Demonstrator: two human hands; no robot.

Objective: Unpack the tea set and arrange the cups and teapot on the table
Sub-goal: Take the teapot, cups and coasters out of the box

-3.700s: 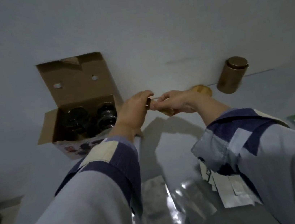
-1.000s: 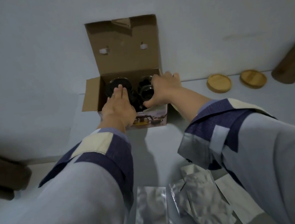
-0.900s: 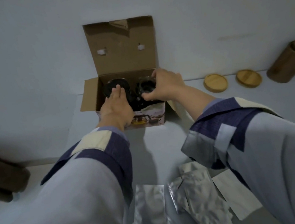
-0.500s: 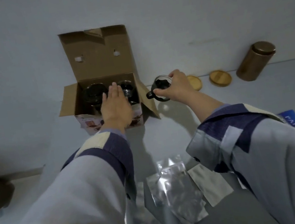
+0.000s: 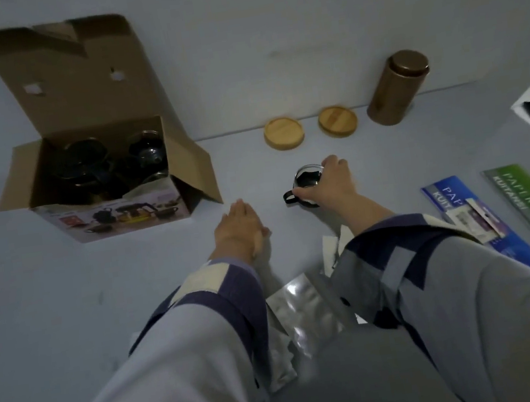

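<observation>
Starting left: box [image 5: 101,186] holds more dark glassware, crowded, could knock together on removal. Left hand [image 5: 238,230] flat, fingers together, on table [image 5: 135,304]. Right hand [image 5: 330,181] fingers curled over cup [image 5: 308,179] rim; careless release may tip it.

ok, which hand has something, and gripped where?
Right hand grips the glass cup from above, fingers round its rim; the dark handle sticks out free. Left hand holds nothing.

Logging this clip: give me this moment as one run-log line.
right hand: grips glass cup on table | left hand: open, holds nothing | box: open, items inside
</observation>
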